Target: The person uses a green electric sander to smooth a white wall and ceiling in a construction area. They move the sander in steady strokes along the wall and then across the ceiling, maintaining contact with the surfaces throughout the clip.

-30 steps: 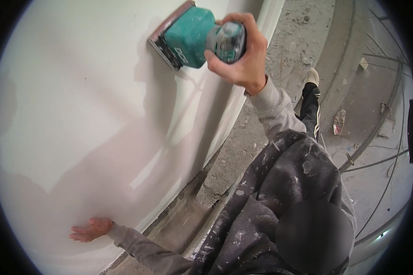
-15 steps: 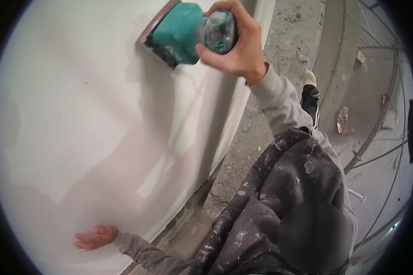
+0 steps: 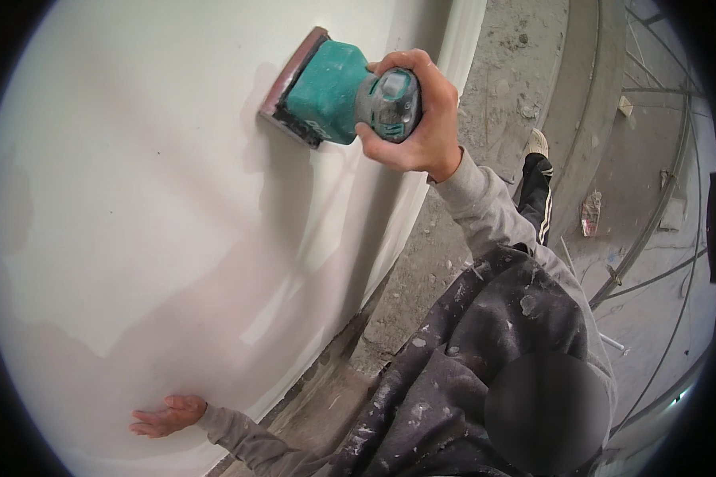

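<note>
My right hand [image 3: 431, 119] is wrapped round the rounded dark grip of a green electric sander [image 3: 322, 91]. The sander's flat pad, faced with a reddish-brown sanding sheet [image 3: 294, 70], is turned toward the white wall [image 3: 135, 222]. Whether the whole pad touches the wall I cannot tell. At the lower left, my left hand [image 3: 169, 416] is held at the wall, fingers stretched out and nothing in them. Part of its palm side shows. Grey sleeves cover both my forearms, and my dark top is spattered with white.
A rough, dusty concrete ledge [image 3: 497, 103] runs along the wall's foot. On the floor at the right lie cables [image 3: 680, 151], a crumpled wrapper [image 3: 591, 213] and a small pale block [image 3: 625, 106]. A white rod [image 3: 612, 342] sticks out beside my body.
My right hand has brought the sander down in the picture and slightly to the right. My left hand has hardly moved.
</note>
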Demonstrator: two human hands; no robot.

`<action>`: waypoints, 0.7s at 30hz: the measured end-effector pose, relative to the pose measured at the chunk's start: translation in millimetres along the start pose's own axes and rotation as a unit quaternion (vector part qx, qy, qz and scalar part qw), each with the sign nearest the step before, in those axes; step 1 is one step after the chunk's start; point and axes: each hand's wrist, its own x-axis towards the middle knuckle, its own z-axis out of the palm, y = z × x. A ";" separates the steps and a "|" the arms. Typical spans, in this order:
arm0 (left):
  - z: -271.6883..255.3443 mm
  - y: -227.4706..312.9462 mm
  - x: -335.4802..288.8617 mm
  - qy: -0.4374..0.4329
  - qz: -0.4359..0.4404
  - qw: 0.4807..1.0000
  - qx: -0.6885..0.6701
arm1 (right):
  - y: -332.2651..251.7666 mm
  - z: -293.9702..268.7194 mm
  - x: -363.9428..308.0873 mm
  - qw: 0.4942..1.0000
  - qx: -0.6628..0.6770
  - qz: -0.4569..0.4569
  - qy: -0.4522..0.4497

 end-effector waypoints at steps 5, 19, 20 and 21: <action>-0.4 3.0 -0.2 -0.002 0.002 1.000 -0.008 | 1.7 -4.8 17.0 1.000 -0.003 -0.001 -0.009; -2.9 0.4 -1.9 -0.017 0.022 0.999 -0.036 | -26.2 7.3 35.0 0.999 0.008 -0.045 0.005; -5.2 1.5 -2.8 -0.024 0.018 0.999 -0.027 | -35.2 11.1 36.7 0.999 0.002 -0.047 -0.007; -7.6 2.6 -3.8 -0.031 0.014 0.999 -0.018 | -45.9 14.2 36.3 0.999 -0.003 -0.050 -0.020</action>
